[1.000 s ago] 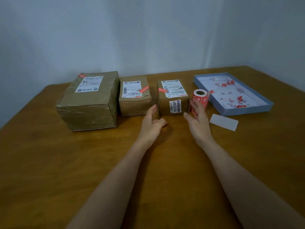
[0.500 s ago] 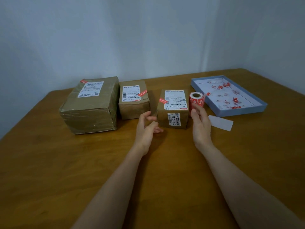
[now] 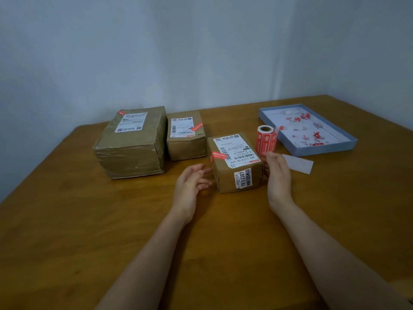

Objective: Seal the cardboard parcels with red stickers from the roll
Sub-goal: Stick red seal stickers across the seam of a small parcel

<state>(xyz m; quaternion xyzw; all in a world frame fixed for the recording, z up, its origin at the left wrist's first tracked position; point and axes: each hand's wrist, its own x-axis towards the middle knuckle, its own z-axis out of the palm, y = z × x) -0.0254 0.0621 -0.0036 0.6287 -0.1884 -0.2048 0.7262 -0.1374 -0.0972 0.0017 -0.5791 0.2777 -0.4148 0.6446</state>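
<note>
Three cardboard parcels sit on the wooden table (image 3: pixel 89 231): a large one (image 3: pixel 131 144) at the left, a middle one (image 3: pixel 186 136), and a small one (image 3: pixel 235 163) nearest me, turned at an angle. Each carries a white label and a red sticker. The roll of red stickers (image 3: pixel 266 139) stands upright just behind the small parcel's right corner. My left hand (image 3: pixel 191 187) hovers left of the small parcel, fingers relaxed and empty. My right hand (image 3: pixel 278 179) is beside the parcel's right face, fingers straight; whether it touches the parcel I cannot tell.
A shallow blue tray (image 3: pixel 324 151) with several crumpled red and white scraps lies at the back right. A white backing strip (image 3: pixel 298 163) lies flat between the tray and my right hand. Walls close off the back and right.
The small parcel has come out of the row toward me and turned. My right hand moved from the sticker roll to the parcel's right side; my left hand stayed beside its left.
</note>
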